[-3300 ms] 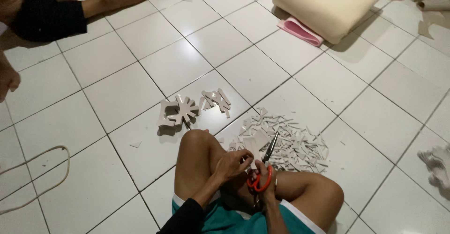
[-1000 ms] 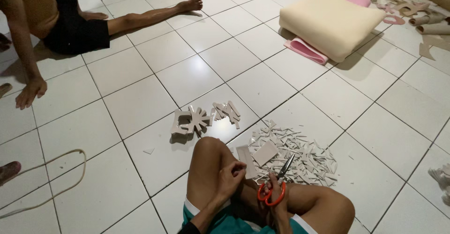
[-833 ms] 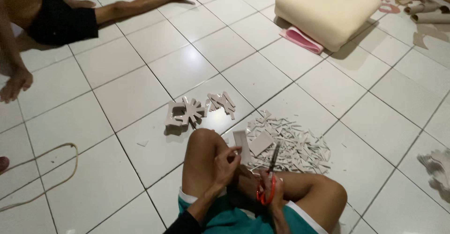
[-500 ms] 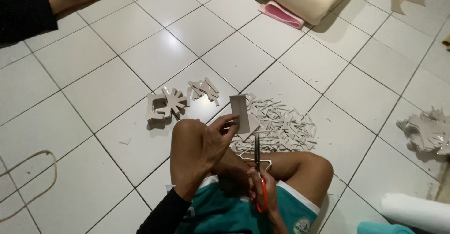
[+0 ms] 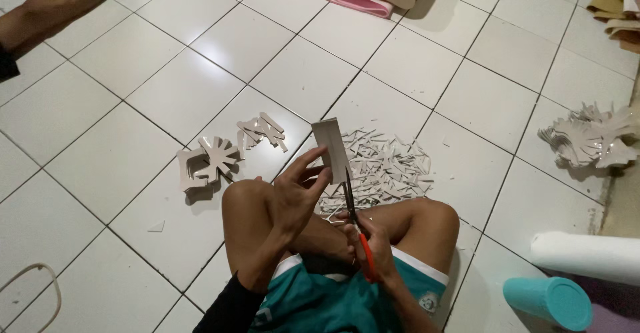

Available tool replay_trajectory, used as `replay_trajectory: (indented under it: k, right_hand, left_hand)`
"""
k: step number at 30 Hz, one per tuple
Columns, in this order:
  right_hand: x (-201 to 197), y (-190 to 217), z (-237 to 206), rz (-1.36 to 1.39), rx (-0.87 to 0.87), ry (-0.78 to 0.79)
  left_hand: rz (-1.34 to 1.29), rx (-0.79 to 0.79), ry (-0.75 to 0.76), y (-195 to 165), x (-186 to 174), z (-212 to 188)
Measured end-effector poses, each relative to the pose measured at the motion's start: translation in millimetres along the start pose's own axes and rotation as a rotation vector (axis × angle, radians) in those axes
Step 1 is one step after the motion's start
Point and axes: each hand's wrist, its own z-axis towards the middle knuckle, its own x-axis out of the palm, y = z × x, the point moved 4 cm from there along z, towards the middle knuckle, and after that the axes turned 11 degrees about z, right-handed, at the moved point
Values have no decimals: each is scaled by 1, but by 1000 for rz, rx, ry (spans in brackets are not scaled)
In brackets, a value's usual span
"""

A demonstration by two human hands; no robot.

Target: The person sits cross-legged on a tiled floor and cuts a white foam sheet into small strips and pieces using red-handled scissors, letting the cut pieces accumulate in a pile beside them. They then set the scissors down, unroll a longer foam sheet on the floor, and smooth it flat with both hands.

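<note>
1. Far left on the tiled floor [image 5: 120,140] lie a stack of cut-out grey shapes [image 5: 203,163] and a few loose strips [image 5: 263,132], well apart from both hands.
2. The left hand [image 5: 297,196] pinches the grey card strip [image 5: 332,148] by its lower edge; its fingers [image 5: 313,163] are narrow around it.
3. The strip stands nearly upright, long axis pointing away from the person, above the knees.
4. The orange-handled scissors [image 5: 357,223] rise from below, blades meeting the strip's lower right edge; the right hand [image 5: 377,253] is closed through the handles.
5. Behind lies a heap of offcuts [image 5: 387,163]; further right, another pile of cut shapes [image 5: 590,136].
6. Half a second ago the strip was held further forward and the blades stood below it; now they touch.
</note>
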Motion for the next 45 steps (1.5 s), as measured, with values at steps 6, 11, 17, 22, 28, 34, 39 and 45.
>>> replay_trajectory:
  k: [6, 11, 17, 22, 28, 34, 39, 45]
  right_hand:
    - [1, 17, 4, -32, -93, 29]
    - [0, 21, 4, -95, -97, -20]
    - [-2, 22, 2, -45, -98, -4]
    - [-3, 23, -1, -60, -119, -13]
    - [-6, 26, -6, -68, -113, -84]
    - [-3, 30, -11, -194, -207, -136]
    - [0, 31, -16, -186, -257, -128]
    - [1, 31, -16, -90, -135, -117]
  left_hand:
    - [61, 48, 17, -10, 8, -3]
    - [56, 57, -1, -15, 15, -3]
    - [108, 83, 6, -19, 20, -5]
    - [99, 79, 17, -21, 22, -8]
    - [106, 66, 44, -23, 23, -10]
    - [78, 24, 65, -19, 24, -15]
    - [-22, 77, 91, -14, 19, -6]
    - [24, 79, 65, -12, 22, -11]
